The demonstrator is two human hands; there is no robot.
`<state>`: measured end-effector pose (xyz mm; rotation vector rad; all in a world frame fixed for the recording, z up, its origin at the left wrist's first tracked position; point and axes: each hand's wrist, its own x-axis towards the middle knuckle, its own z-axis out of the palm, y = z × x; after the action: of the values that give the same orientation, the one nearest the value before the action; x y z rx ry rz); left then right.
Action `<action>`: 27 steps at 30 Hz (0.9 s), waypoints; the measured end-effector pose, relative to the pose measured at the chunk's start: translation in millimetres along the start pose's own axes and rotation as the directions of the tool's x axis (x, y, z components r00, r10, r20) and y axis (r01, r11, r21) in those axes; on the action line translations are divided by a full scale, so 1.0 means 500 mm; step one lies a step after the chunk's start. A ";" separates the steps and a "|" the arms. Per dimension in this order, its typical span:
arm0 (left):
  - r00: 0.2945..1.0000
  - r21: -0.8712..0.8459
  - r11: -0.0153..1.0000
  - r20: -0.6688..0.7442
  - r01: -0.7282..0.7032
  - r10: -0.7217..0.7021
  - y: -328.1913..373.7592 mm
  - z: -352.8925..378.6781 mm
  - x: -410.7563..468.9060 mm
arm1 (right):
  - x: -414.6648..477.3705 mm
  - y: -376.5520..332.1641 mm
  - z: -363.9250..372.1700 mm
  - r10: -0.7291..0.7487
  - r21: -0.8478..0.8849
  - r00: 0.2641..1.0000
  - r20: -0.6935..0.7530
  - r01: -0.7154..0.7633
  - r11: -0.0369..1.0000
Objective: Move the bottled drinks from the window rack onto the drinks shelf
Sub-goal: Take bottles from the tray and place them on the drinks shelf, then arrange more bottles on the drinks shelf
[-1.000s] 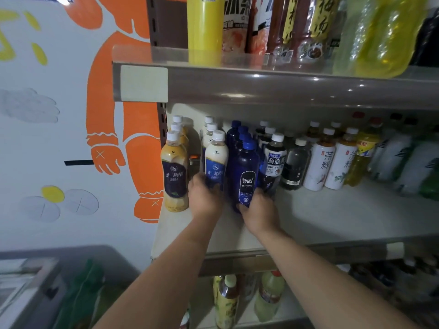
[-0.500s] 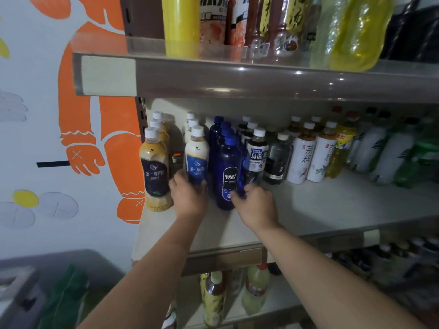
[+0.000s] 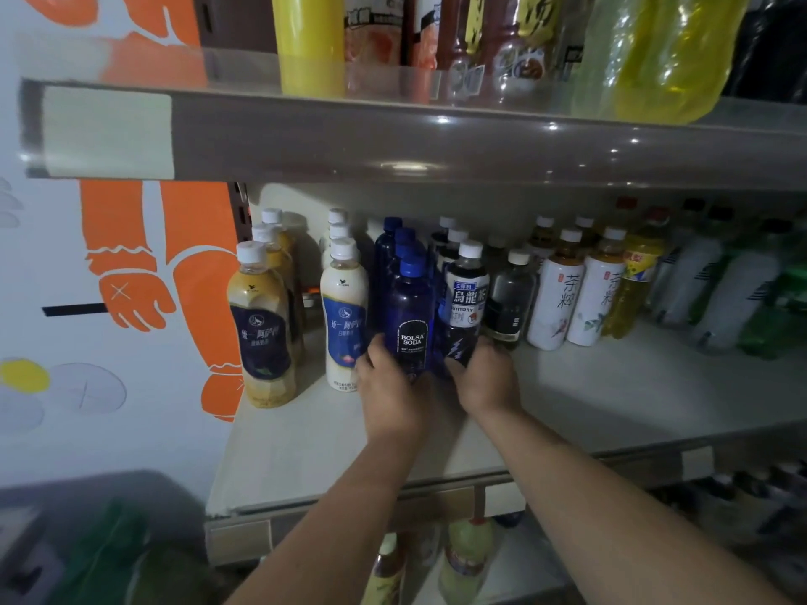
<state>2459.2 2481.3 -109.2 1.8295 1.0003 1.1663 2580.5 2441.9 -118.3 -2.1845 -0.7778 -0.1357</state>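
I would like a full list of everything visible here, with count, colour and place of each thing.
tan milk tea bottles: three, tan with dark labels, left end of the middle shelf
white milk tea bottles: three, white with blue labels, next row rightward
blue soda bottles: at least three, dark blue, next row rightward
oolong tea bottles: at least three, dark, white caps, next row rightward
white tea bottles: two in front, white labels, further right
blurred bottles: count unclear, pale and green, right end
yellow bottle: one, yellow, upper shelf
left hand: grips the front blue soda bottle
right hand: holds the front oolong tea bottle
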 end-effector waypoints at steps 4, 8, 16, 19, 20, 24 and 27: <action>1.000 0.038 0.999 0.018 -0.005 0.004 0.000 0.001 0.005 | 0.010 0.000 0.003 -0.003 -0.022 1.000 -0.003 0.003 1.000; 0.999 0.028 1.000 0.036 0.002 -0.003 0.006 -0.001 -0.002 | 0.005 -0.003 -0.003 0.008 0.010 1.000 0.006 -0.009 1.000; 0.995 -0.011 0.995 0.003 -0.097 0.097 0.055 -0.033 -0.065 | -0.064 -0.030 -0.069 -0.084 0.124 0.994 -0.068 0.092 0.988; 0.980 -0.070 0.980 0.053 -0.188 0.192 0.085 -0.025 -0.111 | -0.110 -0.016 -0.114 -0.152 0.184 0.979 -0.139 0.177 0.967; 0.977 -0.114 0.975 0.075 -0.192 0.201 0.094 -0.020 -0.131 | -0.124 -0.004 -0.132 -0.183 0.195 0.971 -0.153 0.211 0.958; 0.961 -0.340 0.939 0.235 -0.061 0.148 0.114 0.017 -0.242 | -0.203 0.086 -0.208 -0.221 0.199 0.935 -0.279 0.281 0.939; 0.936 -0.470 0.874 0.348 0.120 0.059 0.100 0.062 -0.358 | -0.293 0.191 -0.254 -0.218 0.084 0.895 -0.390 0.270 0.959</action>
<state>2448.5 2295.8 -139.7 1.5280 0.4691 0.9167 2536.4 2231.9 -144.1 -1.8439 -0.8087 -0.5974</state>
